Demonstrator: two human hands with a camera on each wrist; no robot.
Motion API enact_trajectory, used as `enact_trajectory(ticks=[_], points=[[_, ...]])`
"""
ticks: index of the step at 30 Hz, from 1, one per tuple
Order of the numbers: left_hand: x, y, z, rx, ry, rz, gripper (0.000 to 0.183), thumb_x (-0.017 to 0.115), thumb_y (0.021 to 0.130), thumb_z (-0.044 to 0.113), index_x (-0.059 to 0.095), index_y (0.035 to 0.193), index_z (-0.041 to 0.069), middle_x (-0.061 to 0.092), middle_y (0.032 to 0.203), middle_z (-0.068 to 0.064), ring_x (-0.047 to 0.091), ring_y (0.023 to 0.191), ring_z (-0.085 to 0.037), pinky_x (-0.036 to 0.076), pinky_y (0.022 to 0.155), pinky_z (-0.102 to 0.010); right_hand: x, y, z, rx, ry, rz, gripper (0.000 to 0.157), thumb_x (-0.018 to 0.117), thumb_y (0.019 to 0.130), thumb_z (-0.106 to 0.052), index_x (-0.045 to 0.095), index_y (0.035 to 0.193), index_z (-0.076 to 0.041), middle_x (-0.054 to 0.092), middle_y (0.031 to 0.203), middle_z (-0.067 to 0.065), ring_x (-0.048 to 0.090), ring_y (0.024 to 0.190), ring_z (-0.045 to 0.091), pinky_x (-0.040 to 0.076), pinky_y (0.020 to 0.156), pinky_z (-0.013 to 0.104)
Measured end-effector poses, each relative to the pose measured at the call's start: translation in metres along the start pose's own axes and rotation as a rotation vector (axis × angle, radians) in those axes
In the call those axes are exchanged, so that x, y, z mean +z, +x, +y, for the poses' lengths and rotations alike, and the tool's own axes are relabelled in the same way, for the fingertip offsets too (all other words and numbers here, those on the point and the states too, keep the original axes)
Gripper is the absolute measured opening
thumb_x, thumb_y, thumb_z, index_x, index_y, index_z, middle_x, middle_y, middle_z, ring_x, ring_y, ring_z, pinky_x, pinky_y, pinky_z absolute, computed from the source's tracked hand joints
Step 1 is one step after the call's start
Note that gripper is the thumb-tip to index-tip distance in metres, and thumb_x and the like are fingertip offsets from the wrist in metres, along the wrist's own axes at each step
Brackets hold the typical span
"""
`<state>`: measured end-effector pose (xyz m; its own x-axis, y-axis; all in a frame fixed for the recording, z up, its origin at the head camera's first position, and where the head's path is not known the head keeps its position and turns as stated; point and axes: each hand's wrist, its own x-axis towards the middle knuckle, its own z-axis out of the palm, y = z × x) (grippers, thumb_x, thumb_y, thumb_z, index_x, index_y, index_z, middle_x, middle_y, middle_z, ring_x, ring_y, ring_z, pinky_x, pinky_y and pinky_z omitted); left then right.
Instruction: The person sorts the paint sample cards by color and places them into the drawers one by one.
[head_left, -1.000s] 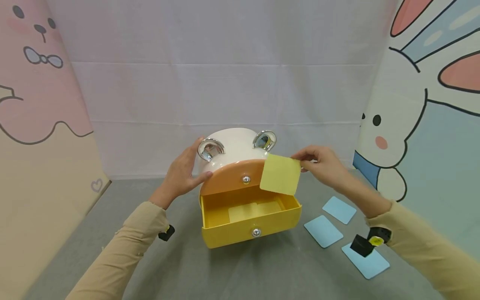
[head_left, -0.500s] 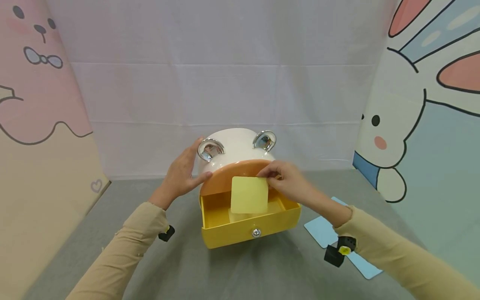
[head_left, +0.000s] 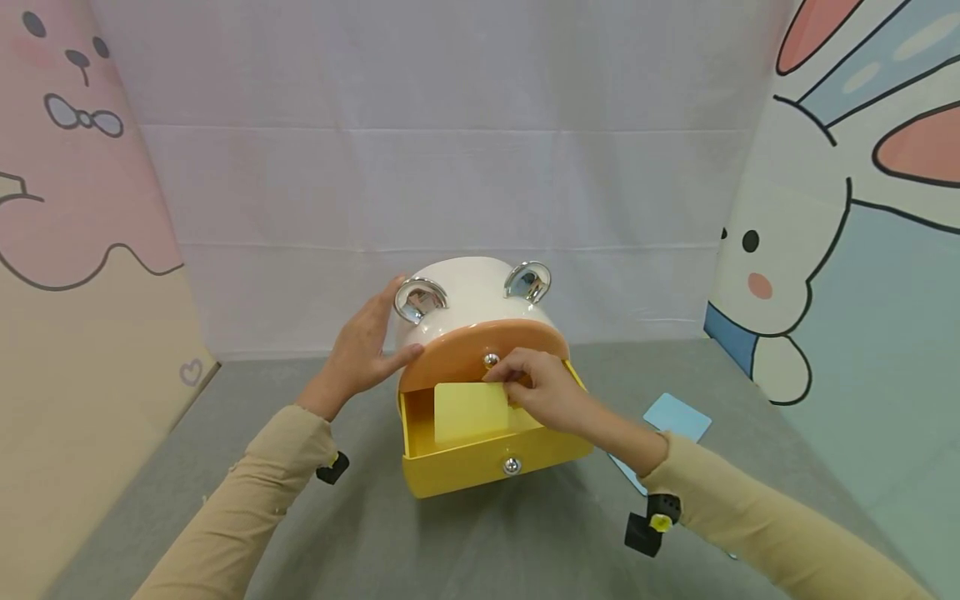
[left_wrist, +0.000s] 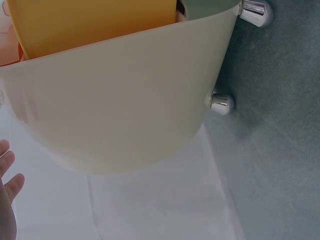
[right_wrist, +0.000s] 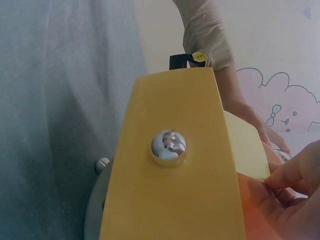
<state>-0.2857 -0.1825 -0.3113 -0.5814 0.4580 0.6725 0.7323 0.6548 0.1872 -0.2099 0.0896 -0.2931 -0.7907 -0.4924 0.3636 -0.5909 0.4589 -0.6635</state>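
A small white chest (head_left: 476,287) with two chrome ear-like pieces has an orange drawer (head_left: 450,360), closed, above a yellow drawer (head_left: 457,475), pulled out. My left hand (head_left: 366,346) steadies the chest's left side, fingers extended, thumb on the orange front's edge. In the left wrist view its fingertips show beside the white body (left_wrist: 115,115). My right hand (head_left: 547,387) pinches a yellow card (head_left: 471,412) by one corner. The card stands in the yellow drawer's opening, its lower edge behind the drawer front. A second pale yellow piece (head_left: 522,419) shows partly beside it inside the drawer.
On the grey tabletop (head_left: 360,533), a blue card (head_left: 677,417) lies right of the chest. Another blue card (head_left: 628,475) is mostly hidden by my right forearm. A white cloth (head_left: 450,167) hangs behind, with printed panels at both sides.
My right hand has brought the yellow card leftward and down, from beside the orange drawer front into the opening of the yellow drawer. The left hand has stayed on the chest.
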Motion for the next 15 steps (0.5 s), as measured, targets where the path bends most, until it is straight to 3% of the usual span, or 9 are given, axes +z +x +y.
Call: enact_trajectory(ticks=[15], points=[[0.0, 0.0, 0.0, 0.016, 0.0, 0.015, 0.092, 0.034, 0.082, 0.07, 0.013, 0.146, 0.008, 0.039, 0.138, -0.018, 0.041, 0.121, -0.034, 0.036, 0.096, -0.051, 0.018, 0.001, -0.002, 0.028, -0.002, -0.047, 0.024, 0.054, 0.082, 0.009, 0.068, 0.097, -0.003, 0.062, 0.092, 0.004, 0.057, 0.081, 0.014, 0.049, 0.073, 0.021]])
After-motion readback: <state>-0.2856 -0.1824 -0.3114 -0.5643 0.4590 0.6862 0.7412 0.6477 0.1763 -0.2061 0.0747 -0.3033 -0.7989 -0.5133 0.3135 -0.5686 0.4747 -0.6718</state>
